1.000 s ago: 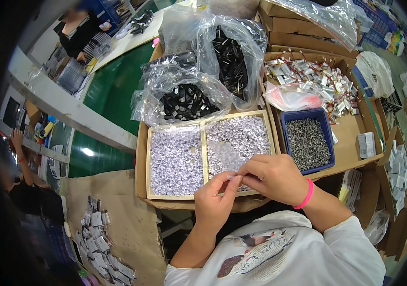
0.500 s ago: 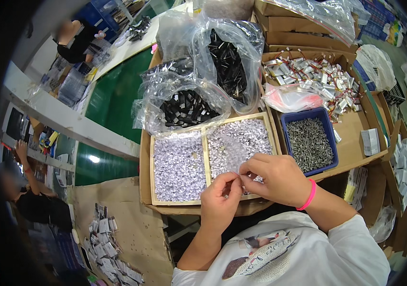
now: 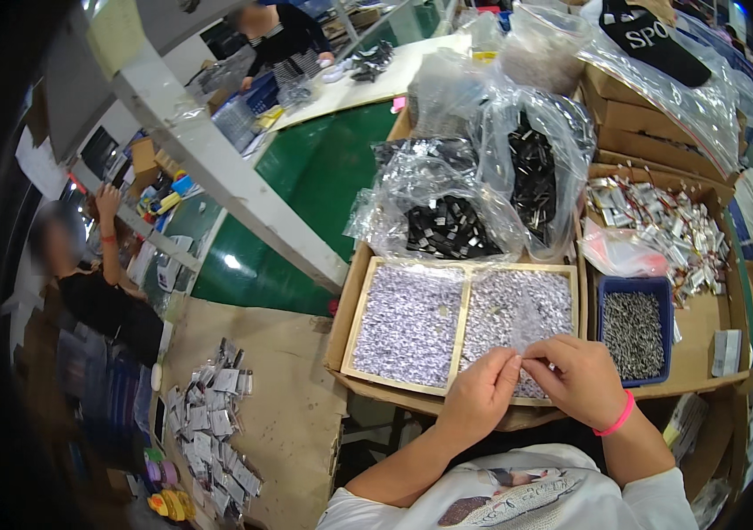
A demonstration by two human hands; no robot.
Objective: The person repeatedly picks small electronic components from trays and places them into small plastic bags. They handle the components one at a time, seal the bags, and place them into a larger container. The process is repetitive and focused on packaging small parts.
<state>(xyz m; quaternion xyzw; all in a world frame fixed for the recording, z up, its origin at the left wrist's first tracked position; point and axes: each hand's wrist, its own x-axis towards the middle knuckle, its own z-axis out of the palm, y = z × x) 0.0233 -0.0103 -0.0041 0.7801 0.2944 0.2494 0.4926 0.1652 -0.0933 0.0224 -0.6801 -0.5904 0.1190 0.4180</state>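
My left hand (image 3: 484, 389) and my right hand (image 3: 584, 375), which has a pink wristband, meet fingertip to fingertip over the near edge of a two-part wooden tray (image 3: 462, 327). Between them they pinch a small clear plastic bag (image 3: 527, 329), which hangs out beyond the fingers and is hard to see against what lies below. Small whitish pieces (image 3: 405, 322) fill both tray compartments. Right of the tray stands a blue bin (image 3: 600, 331) of small metal screw-like parts (image 3: 632, 336).
Behind the tray lie clear bags of black parts (image 3: 451, 227). At right, a cardboard box (image 3: 703, 329) holds silver packs with red wires (image 3: 663, 216). Packed pieces (image 3: 213, 433) lie on cardboard at left. A white post (image 3: 226, 159) slants nearby; two people work beyond it.
The view has swung left, so everything sits farther right in the picture. Both hands stay pinched together over the tray with the clear bag.
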